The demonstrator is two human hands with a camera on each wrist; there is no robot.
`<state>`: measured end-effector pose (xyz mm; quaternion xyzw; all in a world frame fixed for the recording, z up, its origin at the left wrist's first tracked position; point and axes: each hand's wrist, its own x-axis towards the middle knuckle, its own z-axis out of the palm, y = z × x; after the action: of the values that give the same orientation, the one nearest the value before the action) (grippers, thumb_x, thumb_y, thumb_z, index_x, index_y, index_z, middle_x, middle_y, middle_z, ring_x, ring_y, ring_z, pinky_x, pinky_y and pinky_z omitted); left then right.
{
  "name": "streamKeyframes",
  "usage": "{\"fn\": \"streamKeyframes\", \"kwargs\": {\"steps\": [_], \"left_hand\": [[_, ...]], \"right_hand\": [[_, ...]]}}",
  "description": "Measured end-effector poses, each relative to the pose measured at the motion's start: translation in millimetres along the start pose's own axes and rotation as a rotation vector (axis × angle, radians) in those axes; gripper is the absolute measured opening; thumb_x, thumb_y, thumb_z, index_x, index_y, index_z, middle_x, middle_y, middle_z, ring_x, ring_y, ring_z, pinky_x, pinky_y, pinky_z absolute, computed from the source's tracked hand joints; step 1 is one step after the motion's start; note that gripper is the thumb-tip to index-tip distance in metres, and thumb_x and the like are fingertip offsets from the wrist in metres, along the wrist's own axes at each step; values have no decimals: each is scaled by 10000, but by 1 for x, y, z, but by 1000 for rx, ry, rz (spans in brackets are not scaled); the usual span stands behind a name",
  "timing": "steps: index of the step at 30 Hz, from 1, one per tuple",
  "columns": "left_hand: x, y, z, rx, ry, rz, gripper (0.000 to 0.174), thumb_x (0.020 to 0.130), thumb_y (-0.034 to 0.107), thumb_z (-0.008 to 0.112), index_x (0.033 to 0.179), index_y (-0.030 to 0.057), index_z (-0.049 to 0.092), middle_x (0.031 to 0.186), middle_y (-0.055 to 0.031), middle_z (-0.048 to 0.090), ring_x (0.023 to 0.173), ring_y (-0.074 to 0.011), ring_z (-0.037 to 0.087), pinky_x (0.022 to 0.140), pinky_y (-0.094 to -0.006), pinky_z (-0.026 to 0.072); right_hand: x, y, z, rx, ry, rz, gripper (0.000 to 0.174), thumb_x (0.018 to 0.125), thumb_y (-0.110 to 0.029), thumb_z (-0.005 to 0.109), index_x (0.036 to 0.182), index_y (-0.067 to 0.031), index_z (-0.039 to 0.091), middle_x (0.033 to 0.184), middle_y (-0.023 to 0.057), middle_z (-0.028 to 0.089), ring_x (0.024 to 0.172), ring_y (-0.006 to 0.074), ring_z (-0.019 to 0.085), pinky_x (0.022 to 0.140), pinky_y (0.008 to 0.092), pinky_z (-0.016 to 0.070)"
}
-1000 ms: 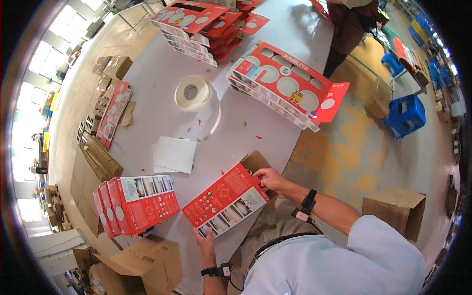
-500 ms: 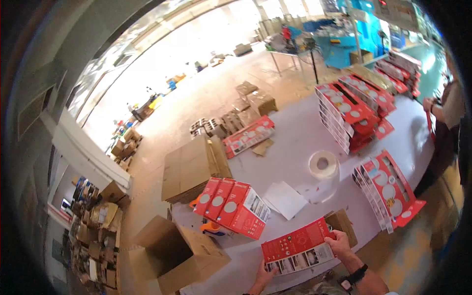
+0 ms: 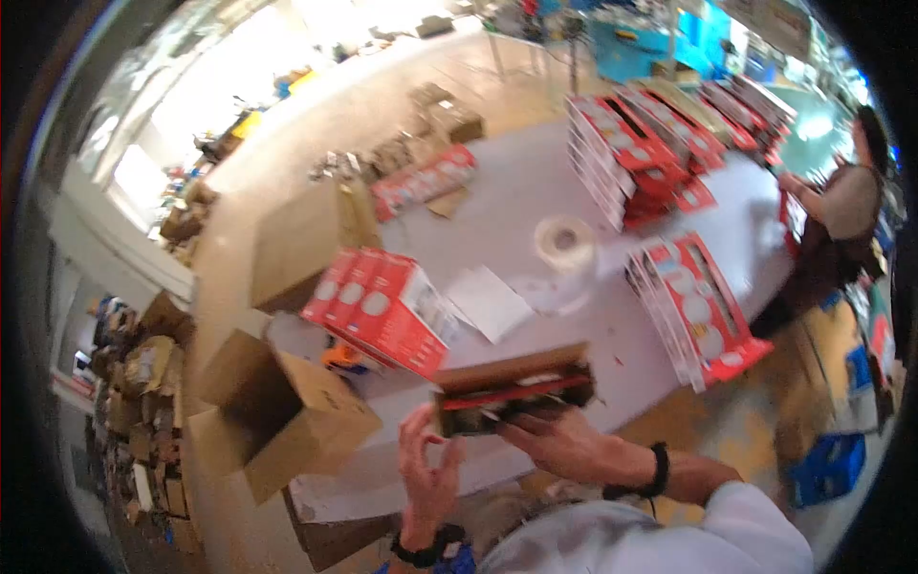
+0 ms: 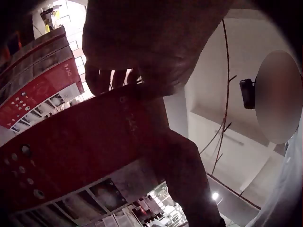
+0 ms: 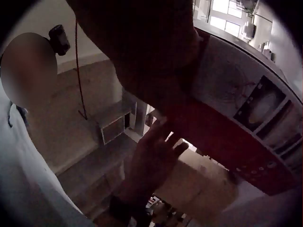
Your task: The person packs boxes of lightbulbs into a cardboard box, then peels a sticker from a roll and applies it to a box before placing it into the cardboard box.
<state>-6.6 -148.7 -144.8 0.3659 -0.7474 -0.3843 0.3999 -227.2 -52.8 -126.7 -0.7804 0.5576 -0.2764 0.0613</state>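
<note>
In the head view a red printed carton (image 3: 512, 371) is tipped so its open brown end faces up, with dark contents and a red edge inside. My right hand (image 3: 564, 446) grips its near side, fingers at the opening. My left hand (image 3: 427, 469) is at the carton's left end, thumb and fingers spread. The right wrist view has the left hand (image 5: 154, 156) with its fingers extended beside the carton (image 5: 222, 130). In the left wrist view the carton's red printed face (image 4: 80, 142) fills the lower left.
Three red cartons (image 3: 378, 311) stand at the left, near an open cardboard box (image 3: 311, 411). White sheets (image 3: 490, 304) and a tape roll (image 3: 564, 242) lie on the table. A cut-out red carton (image 3: 693, 311) is at right; a person (image 3: 846, 206) stands beyond.
The head view has swung toward the left and far side. The carton has turned from printed face up to open end up. My left hand has moved from its lower corner to its left end.
</note>
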Motion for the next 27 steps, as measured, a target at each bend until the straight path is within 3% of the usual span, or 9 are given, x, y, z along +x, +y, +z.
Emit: {"fn": "streamKeyframes", "kwargs": {"steps": [4,7,10,13,16,19,20,27], "left_hand": [[-1,-18,5,-31,117,-104,419,889,62,721,1273,-2,567,1139,-105,602,982,-166,591,735,-281,506],[4,-44,-6,9,177,-76,315,883,49,719,1161,-2,580,1038,-83,609,910,-161,592,743,-296,507],[11,-47,-9,62,177,-5,268,877,41,720,1098,6,573,1019,-83,613,888,-167,598,741,-302,505],[22,-49,-6,29,160,24,263,880,38,715,1103,13,576,1033,-94,615,901,-176,604,743,-309,505],[34,-39,1,-20,181,67,259,882,-2,681,1109,34,561,1055,-57,592,913,-137,579,779,-272,476],[34,-45,1,-99,168,-15,268,886,-16,656,1136,25,568,1081,-58,602,926,-142,592,798,-281,488],[34,-44,2,-97,169,-26,271,890,-16,649,1147,20,570,1090,-61,603,937,-144,594,805,-283,491],[33,-45,12,-117,263,-67,253,926,4,641,1171,0,581,1084,-69,607,951,-134,594,817,-278,499]], "right_hand": [[14,-5,28,10,-190,21,456,757,-48,635,1211,-83,616,1086,106,655,979,301,672,736,422,567],[24,-25,39,37,30,-87,355,806,-88,689,1149,-51,603,1054,139,646,917,343,660,798,424,557],[10,-36,-7,156,304,-20,404,814,-127,767,1176,-53,604,1072,134,637,955,324,647,833,416,553],[-12,-19,-35,108,442,341,516,805,-169,815,1242,-45,571,1114,138,637,1015,299,641,875,403,546],[-16,0,-15,313,483,543,549,810,-131,784,1291,-51,530,1164,141,640,1085,289,644,922,406,540],[-7,11,15,528,469,575,577,824,-82,744,1342,-66,491,1188,133,641,1126,273,645,939,412,539],[1,7,18,572,505,603,532,837,-8,698,1331,-75,512,1194,125,644,1151,254,644,946,394,544],[20,10,33,441,662,807,291,888,39,646,1165,-49,632,1083,111,671,987,203,693,783,314,556]]}}
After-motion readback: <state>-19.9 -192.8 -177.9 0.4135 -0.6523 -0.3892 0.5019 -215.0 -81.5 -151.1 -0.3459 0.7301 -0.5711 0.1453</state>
